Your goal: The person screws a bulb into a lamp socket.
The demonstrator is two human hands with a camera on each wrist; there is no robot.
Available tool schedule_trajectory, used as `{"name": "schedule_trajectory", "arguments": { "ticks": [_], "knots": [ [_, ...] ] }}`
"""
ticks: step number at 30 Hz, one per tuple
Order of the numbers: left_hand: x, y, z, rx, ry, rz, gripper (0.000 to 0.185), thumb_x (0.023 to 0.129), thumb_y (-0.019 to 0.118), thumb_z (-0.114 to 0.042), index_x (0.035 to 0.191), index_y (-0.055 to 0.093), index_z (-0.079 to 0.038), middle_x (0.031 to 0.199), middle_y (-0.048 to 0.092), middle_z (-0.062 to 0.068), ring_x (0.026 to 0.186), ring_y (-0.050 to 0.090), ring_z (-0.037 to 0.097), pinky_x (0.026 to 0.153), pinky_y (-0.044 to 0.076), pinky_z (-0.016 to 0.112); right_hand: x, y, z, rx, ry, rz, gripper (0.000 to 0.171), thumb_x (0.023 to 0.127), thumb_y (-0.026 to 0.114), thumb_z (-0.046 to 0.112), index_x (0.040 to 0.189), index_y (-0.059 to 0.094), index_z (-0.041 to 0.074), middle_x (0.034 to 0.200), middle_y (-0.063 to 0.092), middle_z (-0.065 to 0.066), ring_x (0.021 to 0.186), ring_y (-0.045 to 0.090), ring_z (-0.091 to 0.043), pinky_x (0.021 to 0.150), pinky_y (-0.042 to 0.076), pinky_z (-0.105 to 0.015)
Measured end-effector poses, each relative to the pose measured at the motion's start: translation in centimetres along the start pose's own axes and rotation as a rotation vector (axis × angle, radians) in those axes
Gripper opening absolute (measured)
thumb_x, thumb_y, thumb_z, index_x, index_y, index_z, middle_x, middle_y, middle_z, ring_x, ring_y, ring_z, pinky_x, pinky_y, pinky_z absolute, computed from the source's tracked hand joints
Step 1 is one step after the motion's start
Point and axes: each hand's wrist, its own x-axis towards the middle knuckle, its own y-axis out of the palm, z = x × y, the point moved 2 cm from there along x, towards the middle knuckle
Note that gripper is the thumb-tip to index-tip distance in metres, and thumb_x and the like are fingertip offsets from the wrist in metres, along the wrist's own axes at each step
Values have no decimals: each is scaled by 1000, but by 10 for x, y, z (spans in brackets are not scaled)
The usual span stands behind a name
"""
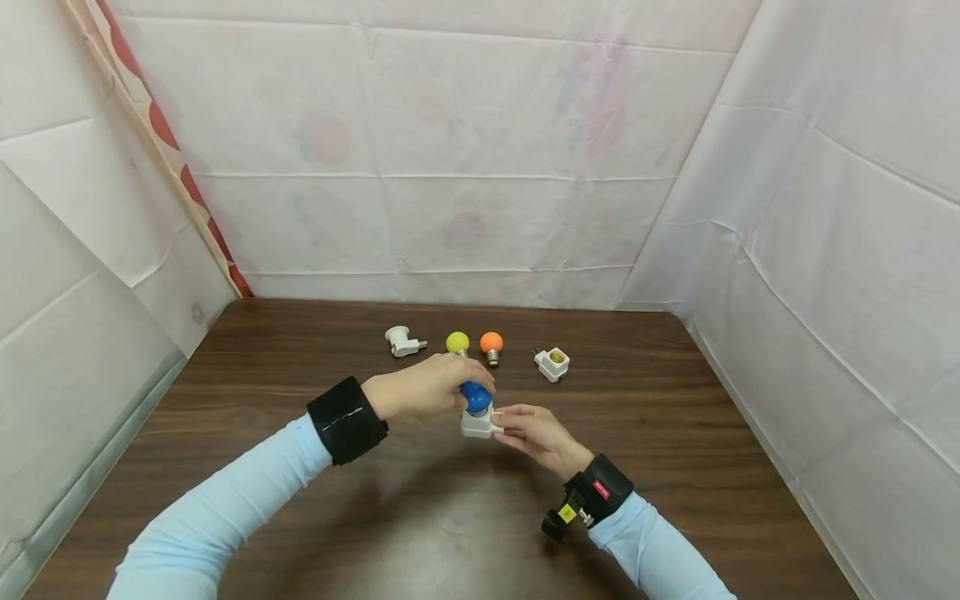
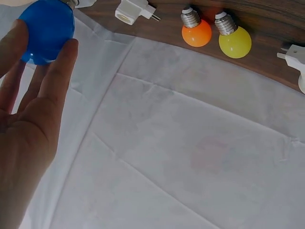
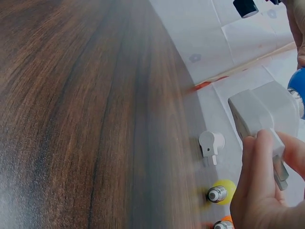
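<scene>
Left hand (image 1: 433, 387), fingers gripping the blue bulb (image 1: 477, 398), should turn it squarely, unforced; right hand (image 1: 542, 437), fingers gripping the near white socket (image 1: 476, 427), should prevent rotation.

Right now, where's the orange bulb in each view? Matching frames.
Head: orange bulb, near picture center, right of the yellow bulb.
Left wrist: orange bulb, near the top, left of yellow bulb.
Right wrist: orange bulb, cut off at bottom edge, below yellow bulb.
Shared landmark: blue bulb held by left hand.
</scene>
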Motion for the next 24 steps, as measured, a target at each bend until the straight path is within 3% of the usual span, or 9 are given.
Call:
{"name": "schedule_trajectory", "arguments": {
  "ticks": [6,11,18,24],
  "knots": [
    [-1,-1,3,-67,-114,-12,51,80,71,-16,128,54,-12,132,52,5,118,52,21,96,46,38,3,2,2,8,-19,0,34,87,62,9,116,53,-6,94,64,-6,82,64,-13,79,54,-25],
    [-1,3,2,-95,-232,-94,53,77,74,-31,123,58,-11,122,59,4,104,59,18,85,51,34,2,4,4,14,-19,-3,36,87,62,9,118,51,-7,93,63,-6,82,64,-12,81,53,-27],
    [-1,12,3,-111,-268,-186,48,78,72,-32,118,61,-9,111,64,4,95,62,16,77,53,31,3,3,4,16,-20,3,36,88,60,8,119,50,-7,92,64,-5,83,64,-12,82,53,-27],
    [-3,14,6,-148,-207,-165,45,81,71,-28,120,60,-10,112,64,3,88,60,11,75,52,26,2,2,4,20,-1,4,37,88,61,7,120,50,-6,94,64,-5,84,64,-13,80,54,-25]
  ]
}}
